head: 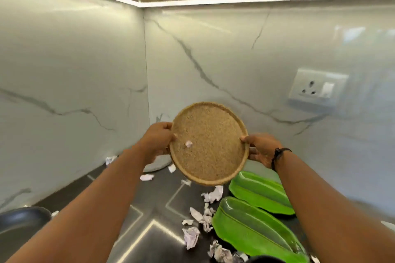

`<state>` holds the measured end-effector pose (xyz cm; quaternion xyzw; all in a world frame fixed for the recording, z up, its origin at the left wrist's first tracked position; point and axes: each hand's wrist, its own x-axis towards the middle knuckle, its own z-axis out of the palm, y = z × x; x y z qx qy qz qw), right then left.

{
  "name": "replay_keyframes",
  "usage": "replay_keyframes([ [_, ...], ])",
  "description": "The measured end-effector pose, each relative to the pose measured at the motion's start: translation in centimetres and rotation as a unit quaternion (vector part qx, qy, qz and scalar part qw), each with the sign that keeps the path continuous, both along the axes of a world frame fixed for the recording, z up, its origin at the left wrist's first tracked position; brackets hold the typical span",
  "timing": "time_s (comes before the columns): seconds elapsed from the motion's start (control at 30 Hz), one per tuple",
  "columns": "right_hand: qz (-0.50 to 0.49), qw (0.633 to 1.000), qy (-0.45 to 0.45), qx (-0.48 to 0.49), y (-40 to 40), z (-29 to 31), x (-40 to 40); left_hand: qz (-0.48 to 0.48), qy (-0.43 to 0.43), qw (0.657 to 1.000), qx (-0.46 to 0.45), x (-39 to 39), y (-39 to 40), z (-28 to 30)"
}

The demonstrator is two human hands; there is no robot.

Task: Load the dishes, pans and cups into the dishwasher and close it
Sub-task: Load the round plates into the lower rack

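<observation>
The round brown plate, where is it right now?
In the head view, centre frame: the round brown plate is held tilted above the dark counter, left hand and right hand gripping opposite rims.

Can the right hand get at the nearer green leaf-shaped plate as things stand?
Probably not yet: the right hand grips the rim of the round brown plate, shared with the left hand. The nearer green plate lies uncovered below.
</observation>
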<state>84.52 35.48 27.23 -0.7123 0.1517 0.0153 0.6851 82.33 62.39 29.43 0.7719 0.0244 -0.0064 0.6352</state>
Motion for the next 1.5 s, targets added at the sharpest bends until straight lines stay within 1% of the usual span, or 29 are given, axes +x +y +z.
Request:
replay_keyframes([
  [0.13, -0.008, 0.996, -0.093, -0.013, -1.2, 4.2, -7.0, -0.028, -0.053, 0.998, -0.011, -5.9, 0.1, 4.3],
  [0.27, -0.040, 0.976, -0.207, -0.051, -2.2, 6.0, -13.8, -0.047, -0.125, 0.991, -0.030, -9.6, -0.5, 5.5],
  [0.3, -0.059, 0.966, -0.239, -0.073, -2.4, 6.1, -15.5, -0.050, -0.156, 0.986, -0.028, -10.5, -0.9, 5.3],
  [0.37, -0.112, 0.937, -0.283, -0.171, -3.0, 5.5, -18.3, -0.035, -0.218, 0.975, 0.012, -11.8, -1.9, 4.4],
  [0.43, -0.168, 0.902, -0.291, -0.272, -3.5, 4.3, -21.1, -0.006, -0.257, 0.964, 0.072, -12.8, -3.1, 2.9],
  [0.5, -0.204, 0.883, -0.288, -0.308, -3.9, 2.6, -24.0, 0.004, -0.281, 0.955, 0.096, -13.9, -4.6, 1.0],
  [0.6, -0.245, 0.871, -0.264, -0.334, -5.2, 0.1, -29.2, -0.030, -0.291, 0.952, 0.095, -15.8, -7.5, -2.0],
  [0.7, -0.277, 0.866, -0.211, -0.359, -7.9, -1.8, -35.9, -0.110, -0.294, 0.948, 0.044, -18.8, -11.9, -3.8],
  [0.77, -0.321, 0.860, -0.165, -0.360, -10.2, -2.6, -41.2, -0.179, -0.285, 0.942, 0.015, -21.7, -15.7, -4.4],
  [0.87, -0.396, 0.852, -0.129, -0.318, -14.2, -3.1, -49.4, -0.280, -0.254, 0.925, -0.036, -26.0, -22.0, -5.3],
  [0.9, -0.422, 0.848, -0.123, -0.297, -15.5, -3.4, -52.2, -0.309, -0.249, 0.917, -0.037, -27.7, -24.3, -5.5],
  [1.0, -0.490, 0.834, -0.103, -0.234, -18.8, -4.5, -60.5, -0.382, -0.260, 0.887, 0.005, -33.1, -30.8, -6.1],
  [1.03, -0.508, 0.829, -0.092, -0.216, -19.9, -5.1, -63.5, -0.408, -0.254, 0.877, 0.006, -35.7, -32.8, -6.1],
  [1.1, -0.536, 0.820, -0.063, -0.192, -22.0, -6.8, -69.8, -0.463, -0.211, 0.861, -0.002, -40.5, -37.0, -7.0],
  [1.17, -0.562, 0.807, -0.024, -0.182, -23.6, -8.7, -75.1, -0.496, -0.167, 0.852, 0.000, -44.6, -40.5, -8.3],
  [1.23, -0.589, 0.790, 0.010, -0.171, -25.6, -11.0, -82.1, -0.530, -0.127, 0.838, 0.012, -50.9, -44.9, -10.6],
  [1.33, -0.630, 0.763, 0.055, -0.132, -28.0, -14.0, -92.0, -0.591, -0.099, 0.800, 0.041, -60.5, -50.2, -13.6],
  [1.37, -0.641, 0.756, 0.071, -0.115, -28.5, -15.1, -95.4, -0.616, -0.100, 0.779, 0.060, -63.8, -51.7, -14.6],
  [1.43, -0.664, 0.735, 0.100, -0.094, -29.5, -17.0, -101.3, -0.655, -0.124, 0.738, 0.102, -69.4, -54.3, -16.7],
  [1.5, -0.689, 0.711, 0.126, -0.066, -29.7, -19.3, -105.9, -0.673, -0.161, 0.709, 0.136, -73.7, -55.9, -18.7],
])
